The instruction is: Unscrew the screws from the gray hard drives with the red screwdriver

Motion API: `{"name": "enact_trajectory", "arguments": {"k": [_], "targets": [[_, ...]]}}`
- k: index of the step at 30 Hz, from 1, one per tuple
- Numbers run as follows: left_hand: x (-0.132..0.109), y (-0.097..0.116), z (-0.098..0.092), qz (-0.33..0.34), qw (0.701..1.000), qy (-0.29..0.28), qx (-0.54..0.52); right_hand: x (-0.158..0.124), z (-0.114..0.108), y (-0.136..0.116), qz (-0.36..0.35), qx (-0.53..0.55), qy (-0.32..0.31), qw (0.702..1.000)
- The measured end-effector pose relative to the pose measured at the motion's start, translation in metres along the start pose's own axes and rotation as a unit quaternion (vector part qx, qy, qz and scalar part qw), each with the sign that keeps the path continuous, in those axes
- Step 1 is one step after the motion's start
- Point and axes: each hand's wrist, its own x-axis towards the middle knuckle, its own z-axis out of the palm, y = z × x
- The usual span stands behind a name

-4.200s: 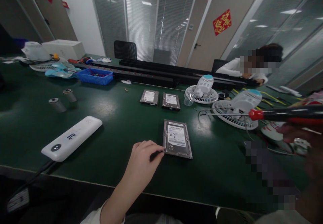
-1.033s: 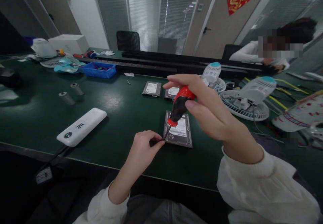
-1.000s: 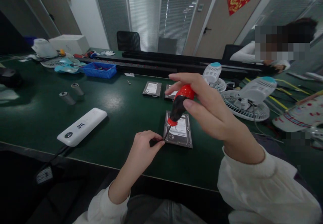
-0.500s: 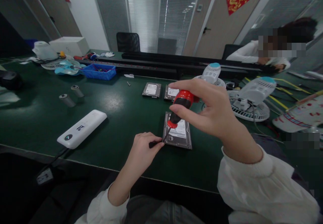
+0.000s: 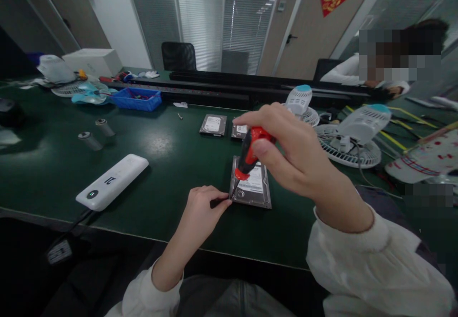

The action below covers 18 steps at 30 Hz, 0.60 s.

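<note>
My right hand (image 5: 289,150) is closed around the red and black handle of a screwdriver (image 5: 246,157). The shaft slants down to the near left corner of a hard drive (image 5: 255,194), which lies label up on the green table. At that same corner, the thumb and forefinger of my left hand (image 5: 203,209) are pinched together by the screwdriver's tip. Something dark shows between these fingers, too small to name. My right hand partly covers a second hard drive (image 5: 239,131) farther back; a third hard drive (image 5: 213,125) lies to its left.
A white power bank (image 5: 112,181) with a cable and two metal cylinders (image 5: 89,140) lie on the left. Behind them is a blue basket (image 5: 138,100). White fans (image 5: 361,128) stand on the right. Across the table sits another person (image 5: 343,74) in white sleeves.
My right hand has shifted its grip on the screwdriver handle, with the thumb now higher on it, and the handle stands a little steeper. My left hand stays at the drive's corner.
</note>
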Motion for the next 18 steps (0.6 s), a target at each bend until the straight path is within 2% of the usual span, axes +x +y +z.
{"name": "enact_trajectory", "arguments": {"k": [2,4,9,14,16,18], "targets": [[0.0000,0.0000,0.0001,0.003,1.000,0.003,-0.001,-0.0001,-0.0016,-0.0007,0.002,0.034,-0.030,0.999],[0.0000,0.0001,0.0001,0.005,1.000,0.005,-0.003,-0.0002,-0.0024,-0.0015,0.008,0.056,-0.029,0.998],[0.0002,0.0006,0.0002,0.007,1.000,0.007,-0.001,-0.0001,-0.0004,-0.0007,0.012,-0.029,0.013,0.999],[0.0003,-0.0006,0.0005,0.016,1.000,0.012,0.003,-0.0005,-0.0035,-0.0009,0.010,0.028,-0.047,0.998],[0.0003,-0.0010,0.0005,0.017,1.000,0.013,0.004,-0.0003,-0.0041,-0.0014,0.018,0.033,-0.034,0.999],[0.0004,-0.0010,0.0005,0.016,1.000,0.011,0.002,0.0003,-0.0032,-0.0010,0.012,-0.003,0.004,1.000]]}}
